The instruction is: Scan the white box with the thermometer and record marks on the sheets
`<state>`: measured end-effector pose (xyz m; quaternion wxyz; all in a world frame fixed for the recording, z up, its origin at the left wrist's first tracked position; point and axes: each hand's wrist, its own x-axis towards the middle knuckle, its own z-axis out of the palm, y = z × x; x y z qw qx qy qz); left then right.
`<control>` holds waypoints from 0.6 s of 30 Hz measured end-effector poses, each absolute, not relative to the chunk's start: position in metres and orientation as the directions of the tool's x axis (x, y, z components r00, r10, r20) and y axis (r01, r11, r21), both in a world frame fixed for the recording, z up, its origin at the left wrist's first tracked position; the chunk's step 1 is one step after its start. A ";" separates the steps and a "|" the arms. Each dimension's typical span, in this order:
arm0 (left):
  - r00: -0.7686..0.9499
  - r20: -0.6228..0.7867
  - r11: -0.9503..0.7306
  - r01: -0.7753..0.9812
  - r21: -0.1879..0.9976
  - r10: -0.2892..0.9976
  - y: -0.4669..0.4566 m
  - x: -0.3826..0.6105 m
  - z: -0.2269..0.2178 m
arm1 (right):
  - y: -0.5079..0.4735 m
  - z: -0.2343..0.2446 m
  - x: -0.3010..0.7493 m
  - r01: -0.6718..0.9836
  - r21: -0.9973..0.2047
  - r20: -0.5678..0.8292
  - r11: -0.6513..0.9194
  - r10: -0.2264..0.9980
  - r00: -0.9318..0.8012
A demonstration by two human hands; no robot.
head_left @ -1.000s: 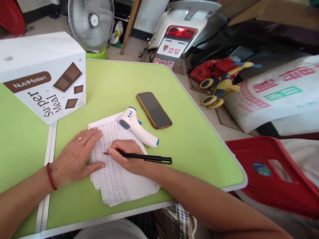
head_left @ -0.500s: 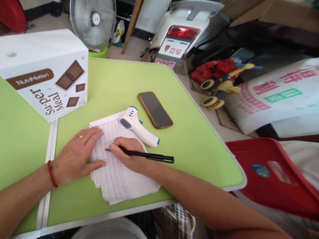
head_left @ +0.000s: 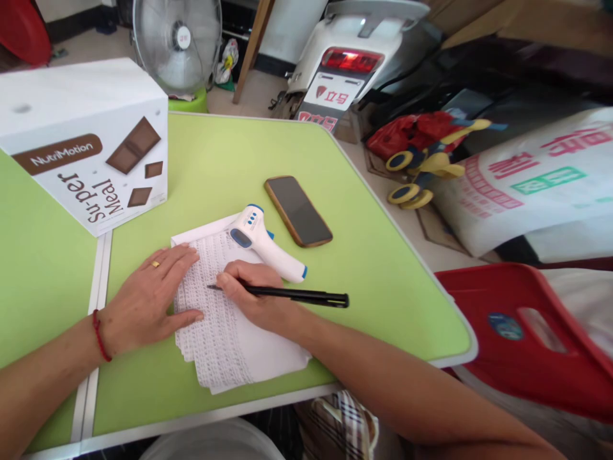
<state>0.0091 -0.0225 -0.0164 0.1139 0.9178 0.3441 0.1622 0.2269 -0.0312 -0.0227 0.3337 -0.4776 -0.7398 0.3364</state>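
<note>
A stack of paper sheets [head_left: 225, 345] covered in rows of small handwriting lies on the green table [head_left: 225, 156]. My left hand [head_left: 148, 297] rests flat on the stack's left edge, fingers stretched and thumb apart. In my right hand [head_left: 256, 294] is a black pen [head_left: 306, 296], gripped between thumb and fingers with its tip at the written lines. The side of that hand lies on the paper and hides part of it. A white and blue infrared thermometer [head_left: 265, 243] lies across the sheets' upper right, just beyond my right hand.
Beyond the thermometer lies a phone [head_left: 299, 211] in a brown case. A white NutriMotion box [head_left: 86, 160] stands at the table's left. A red chair [head_left: 522, 345] is at the right edge; a fan [head_left: 177, 45] and a white scooter [head_left: 352, 64] stand behind the table.
My right hand and the pen have shifted slightly to the right across the sheet, the pen's rear end now a bit higher. The left hand stays in place.
</note>
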 end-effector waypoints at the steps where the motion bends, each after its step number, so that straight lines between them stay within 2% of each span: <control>1: 0.712 0.216 -0.737 0.594 0.323 0.668 -0.023 0.009 -0.016 | -0.031 -0.023 0.227 0.490 -0.805 0.187 0.335 0.926 -0.327; 6: 0.709 0.210 -0.729 0.590 0.346 0.674 -0.023 0.008 -0.017 | -0.031 -0.021 0.225 0.491 -0.728 0.315 0.478 0.870 -0.380; 9: 0.708 0.241 -0.740 0.577 0.345 0.664 -0.023 0.008 -0.018 | -0.027 -0.019 0.231 0.441 -0.648 0.472 0.621 0.782 -0.407; 11: 0.708 0.250 -0.744 0.572 0.345 0.661 -0.023 0.007 -0.019 | -0.022 -0.018 0.239 0.436 -0.520 0.592 0.735 0.678 -0.436; 13: 0.705 0.250 -0.742 0.578 0.340 0.664 -0.024 0.007 -0.020 | -0.015 -0.017 0.249 0.516 -0.340 0.638 0.786 0.596 -0.487; 16: 0.707 0.274 -0.756 0.577 0.310 0.652 -0.025 0.008 -0.018 | -0.006 -0.018 0.262 0.636 -0.111 0.569 0.764 0.573 -0.590; 18: 0.677 0.383 -0.778 0.554 0.297 0.629 -0.024 0.008 -0.012 | -0.003 -0.017 0.267 0.665 -0.003 0.495 0.747 0.579 -0.648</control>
